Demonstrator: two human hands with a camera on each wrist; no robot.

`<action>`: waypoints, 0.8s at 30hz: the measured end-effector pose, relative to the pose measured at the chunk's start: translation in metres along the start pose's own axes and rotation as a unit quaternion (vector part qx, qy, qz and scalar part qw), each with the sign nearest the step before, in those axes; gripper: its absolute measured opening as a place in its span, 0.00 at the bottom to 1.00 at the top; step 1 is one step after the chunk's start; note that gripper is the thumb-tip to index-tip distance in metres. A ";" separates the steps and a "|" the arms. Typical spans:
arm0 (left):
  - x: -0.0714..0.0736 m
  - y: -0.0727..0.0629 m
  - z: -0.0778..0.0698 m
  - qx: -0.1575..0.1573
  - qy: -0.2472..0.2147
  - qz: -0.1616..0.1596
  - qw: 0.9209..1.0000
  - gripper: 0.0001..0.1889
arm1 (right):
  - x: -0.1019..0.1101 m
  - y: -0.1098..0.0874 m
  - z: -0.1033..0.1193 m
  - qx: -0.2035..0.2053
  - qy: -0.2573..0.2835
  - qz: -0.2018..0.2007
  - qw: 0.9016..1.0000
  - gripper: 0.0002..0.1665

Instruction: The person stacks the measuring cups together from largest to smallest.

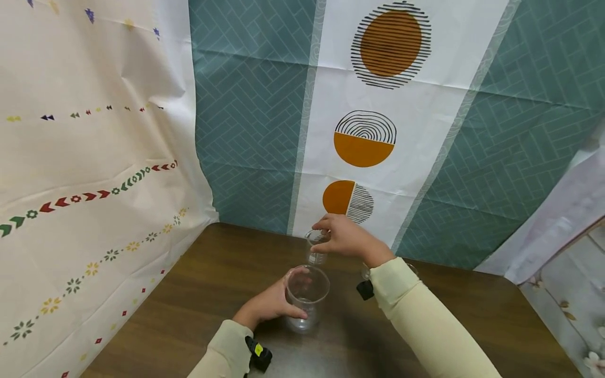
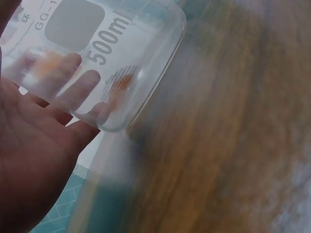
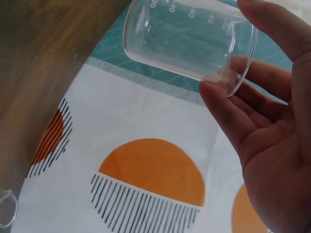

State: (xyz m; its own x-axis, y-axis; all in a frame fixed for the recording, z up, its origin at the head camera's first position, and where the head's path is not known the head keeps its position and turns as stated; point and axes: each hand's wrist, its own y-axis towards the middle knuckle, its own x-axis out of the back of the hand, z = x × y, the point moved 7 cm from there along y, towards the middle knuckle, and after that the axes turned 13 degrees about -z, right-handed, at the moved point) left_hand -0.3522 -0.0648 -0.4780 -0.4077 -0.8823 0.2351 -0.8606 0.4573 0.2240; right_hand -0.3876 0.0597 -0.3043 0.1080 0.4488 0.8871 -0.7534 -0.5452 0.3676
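My left hand (image 1: 269, 303) grips a large clear glass beaker (image 1: 307, 291) around its side, thumb on the near side and fingers behind the glass. In the left wrist view, 500ml is printed on this beaker (image 2: 141, 48), its base close over the wood. Farther back, my right hand (image 1: 348, 239) pinches a smaller clear beaker (image 1: 315, 253) by its rim. The right wrist view shows white graduation marks on the small beaker (image 3: 189, 43) and its open end between the thumb and fingers. The small beaker is just behind the large one.
Behind my right sleeve, part of another glass vessel (image 1: 412, 269) shows on the brown wooden table (image 1: 189, 304). A patterned cloth (image 1: 250, 131) hangs at the table's back edge, with a cream cloth (image 1: 94, 220) along the left side.
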 end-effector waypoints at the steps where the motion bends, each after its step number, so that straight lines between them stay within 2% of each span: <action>1: 0.000 0.000 0.000 0.000 0.000 -0.001 1.000 0.49 | 0.001 -0.001 0.001 0.002 0.000 0.001 1.000 0.33; 11: 0.001 -0.001 -0.001 0.004 0.001 0.001 1.000 0.49 | 0.014 -0.007 0.019 0.021 -0.021 0.007 1.000 0.33; 17: 0.001 0.000 0.003 0.016 0.003 0.009 1.000 0.51 | 0.014 -0.010 0.028 0.029 -0.022 0.029 0.999 0.33; 24: 0.002 -0.001 0.002 0.014 -0.011 0.015 1.000 0.52 | 0.012 -0.013 0.040 0.045 -0.021 0.047 0.998 0.32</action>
State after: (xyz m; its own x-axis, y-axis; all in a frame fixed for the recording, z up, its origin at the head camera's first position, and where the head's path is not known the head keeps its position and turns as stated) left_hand -0.3523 -0.0669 -0.4794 -0.4397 -0.8708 0.2201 -0.8563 0.4803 0.1898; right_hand -0.3505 0.0434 -0.2870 0.0682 0.3631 0.9292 -0.7008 -0.6455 0.3037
